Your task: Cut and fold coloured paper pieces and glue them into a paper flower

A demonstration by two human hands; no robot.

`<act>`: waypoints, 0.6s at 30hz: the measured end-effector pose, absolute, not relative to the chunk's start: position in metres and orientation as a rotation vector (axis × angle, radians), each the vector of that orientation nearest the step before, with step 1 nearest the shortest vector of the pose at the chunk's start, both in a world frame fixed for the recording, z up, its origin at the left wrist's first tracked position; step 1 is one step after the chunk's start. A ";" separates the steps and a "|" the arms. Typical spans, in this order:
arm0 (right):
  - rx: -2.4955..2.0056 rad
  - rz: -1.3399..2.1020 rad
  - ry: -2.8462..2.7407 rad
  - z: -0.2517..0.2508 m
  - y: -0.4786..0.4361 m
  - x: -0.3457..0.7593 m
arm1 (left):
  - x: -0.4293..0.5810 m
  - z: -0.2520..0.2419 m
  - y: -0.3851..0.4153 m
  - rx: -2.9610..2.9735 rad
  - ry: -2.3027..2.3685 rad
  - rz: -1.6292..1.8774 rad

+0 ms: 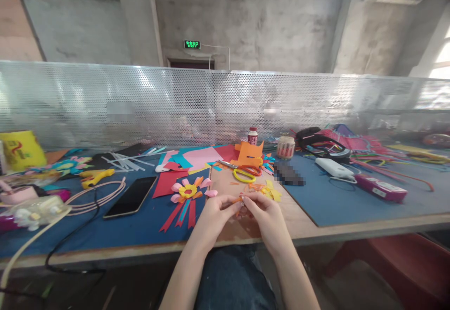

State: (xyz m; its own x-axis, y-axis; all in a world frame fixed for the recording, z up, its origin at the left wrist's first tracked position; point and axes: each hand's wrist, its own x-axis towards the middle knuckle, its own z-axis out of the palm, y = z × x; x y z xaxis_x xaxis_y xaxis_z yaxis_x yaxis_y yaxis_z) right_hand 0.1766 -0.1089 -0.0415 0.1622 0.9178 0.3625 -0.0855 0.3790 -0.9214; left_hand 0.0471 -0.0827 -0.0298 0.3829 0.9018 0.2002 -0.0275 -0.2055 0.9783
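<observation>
My left hand (pixel 218 212) and my right hand (pixel 263 212) meet above the table's front edge, fingertips closed in a pinch. Between them is a small orange paper piece (pixel 237 200), mostly covered by the fingers. Pinkish scraps show beneath, too blurred to make out. Left of my left hand lies a paper flower (pixel 187 191) with pink and orange petals, a yellow centre, and red and blue ribbon tails. Yellow paper petals (pixel 270 192) rest just beyond my right hand. Scissors (pixel 244 175) with yellow and orange handles lie ahead of both hands.
Coloured paper sheets (pixel 202 157) spread behind the scissors. A phone (pixel 131 197), a yellow glue gun (pixel 96 177) and cables are on the left. To the right are a jar (pixel 286 147), a white device (pixel 334 168) and a purple box (pixel 380 187). A perforated metal screen (pixel 147 103) borders the back.
</observation>
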 end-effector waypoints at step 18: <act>-0.884 0.958 -1.154 -0.044 -0.110 0.179 | 0.049 -0.031 -0.083 1.433 0.757 1.046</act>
State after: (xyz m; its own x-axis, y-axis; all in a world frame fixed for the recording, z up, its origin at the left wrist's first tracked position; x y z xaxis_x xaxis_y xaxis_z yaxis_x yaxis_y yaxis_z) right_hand 0.1786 -0.1096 -0.0435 0.1322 0.9359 0.3264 -0.1492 0.3444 -0.9269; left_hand 0.0487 -0.0835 -0.0306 0.3945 0.9018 0.1765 -0.1143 -0.1424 0.9832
